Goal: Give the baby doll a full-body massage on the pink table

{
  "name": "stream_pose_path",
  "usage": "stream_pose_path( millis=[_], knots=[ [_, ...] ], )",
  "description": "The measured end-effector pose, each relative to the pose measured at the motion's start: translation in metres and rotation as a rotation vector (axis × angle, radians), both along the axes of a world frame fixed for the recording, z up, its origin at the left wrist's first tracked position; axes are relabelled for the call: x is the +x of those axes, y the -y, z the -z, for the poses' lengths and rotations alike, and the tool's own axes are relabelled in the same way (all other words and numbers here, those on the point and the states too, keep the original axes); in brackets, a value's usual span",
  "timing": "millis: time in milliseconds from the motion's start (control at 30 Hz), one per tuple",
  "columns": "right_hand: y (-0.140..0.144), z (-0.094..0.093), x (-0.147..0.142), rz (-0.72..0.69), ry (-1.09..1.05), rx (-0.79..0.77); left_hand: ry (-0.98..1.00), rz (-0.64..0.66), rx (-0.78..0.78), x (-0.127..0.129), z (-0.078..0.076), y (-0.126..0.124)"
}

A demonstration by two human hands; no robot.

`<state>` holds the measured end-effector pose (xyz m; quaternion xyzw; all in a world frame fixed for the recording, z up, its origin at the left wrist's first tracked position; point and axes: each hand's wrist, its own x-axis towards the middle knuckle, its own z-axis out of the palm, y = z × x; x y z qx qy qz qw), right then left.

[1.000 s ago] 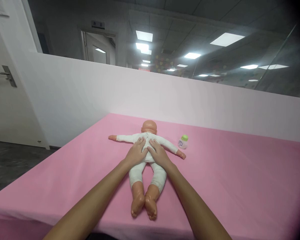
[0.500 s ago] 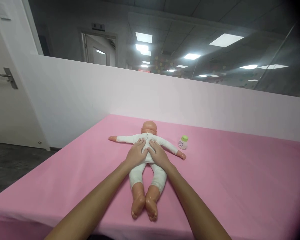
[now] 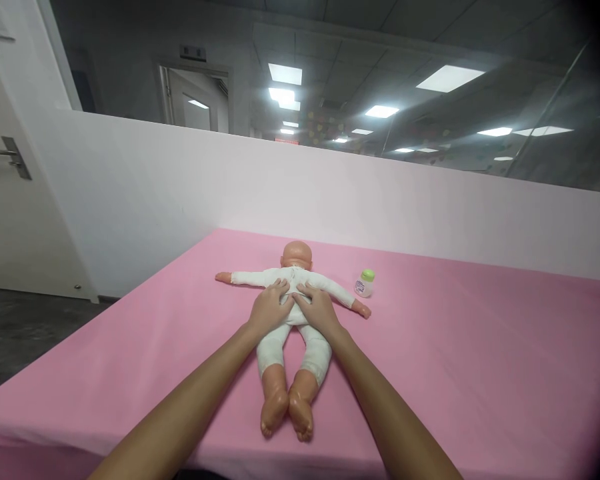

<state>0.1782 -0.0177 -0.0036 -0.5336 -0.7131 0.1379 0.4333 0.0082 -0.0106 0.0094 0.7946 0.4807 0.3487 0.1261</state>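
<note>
A baby doll (image 3: 293, 333) in a white suit lies face down on the pink sheet, arms spread, bare feet toward me. My left hand (image 3: 269, 309) rests flat on the left side of its back, fingers slightly curled. Beside it, my right hand (image 3: 316, 308) presses the right side of the back. The two hands touch each other at the thumbs. Neither hand holds anything. The doll's bald head (image 3: 297, 255) points away from me.
A small white bottle with a green cap (image 3: 364, 283) stands on the pink bed (image 3: 480, 360) right of the doll's arm. A white partition wall (image 3: 330, 193) runs behind the bed. A white door (image 3: 5, 167) is at the left.
Both hands have slid slightly down the doll's back toward me, and their fingers have curled a little. The doll and bottle stay put.
</note>
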Motion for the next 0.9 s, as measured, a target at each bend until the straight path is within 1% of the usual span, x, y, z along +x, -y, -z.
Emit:
stream_pose_path(
  millis=[100, 300, 433, 600, 667, 800, 900],
  knots=[
    [0.0, 0.001, -0.001, 0.007, 0.015, -0.014, 0.007, 0.002, 0.003, 0.0, 0.001, -0.001],
    [-0.003, 0.008, 0.0, -0.021, 0.037, -0.063, -0.07, 0.034, -0.025, 0.0, 0.0, 0.0],
    [-0.003, 0.006, 0.001, 0.002, 0.018, -0.04, -0.057, 0.027, -0.023, 0.0, -0.002, 0.003],
    [-0.002, 0.003, 0.002, 0.037, 0.002, 0.032, -0.002, -0.034, 0.06, 0.001, -0.004, 0.004],
    [-0.003, 0.005, 0.002, 0.029, 0.011, 0.034, -0.001, -0.034, 0.074, 0.002, -0.003, 0.004],
    [-0.005, 0.01, 0.003, -0.023, 0.045, -0.001, -0.043, 0.004, 0.024, 0.001, 0.001, 0.001],
    [-0.005, 0.01, 0.003, -0.033, 0.061, -0.01, -0.063, 0.022, -0.015, 0.0, 0.003, -0.001]
  ],
)
